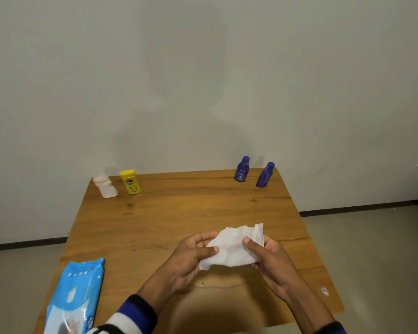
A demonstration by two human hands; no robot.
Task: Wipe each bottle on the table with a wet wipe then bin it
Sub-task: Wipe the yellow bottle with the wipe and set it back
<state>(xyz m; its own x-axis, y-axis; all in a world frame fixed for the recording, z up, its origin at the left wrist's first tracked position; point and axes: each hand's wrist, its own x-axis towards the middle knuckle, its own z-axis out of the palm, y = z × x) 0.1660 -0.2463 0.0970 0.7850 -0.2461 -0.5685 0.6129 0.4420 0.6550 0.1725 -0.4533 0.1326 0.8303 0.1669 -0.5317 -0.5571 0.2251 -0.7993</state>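
Note:
Both hands hold a white wet wipe (232, 247) above the near middle of the wooden table (169, 220). My left hand (191, 259) pinches its left edge, thumb on top. My right hand (270, 261) grips its right side. Two dark blue bottles stand at the far right corner, one (241, 169) further back, the other (265, 175) to its right. A yellow bottle (130, 182) stands at the far left, beside a white bottle (105, 186) on its left.
A blue pack of wet wipes (75, 297) lies at the near left edge of the table. A pale wall rises right behind the table. Grey floor shows on both sides. No bin is in view.

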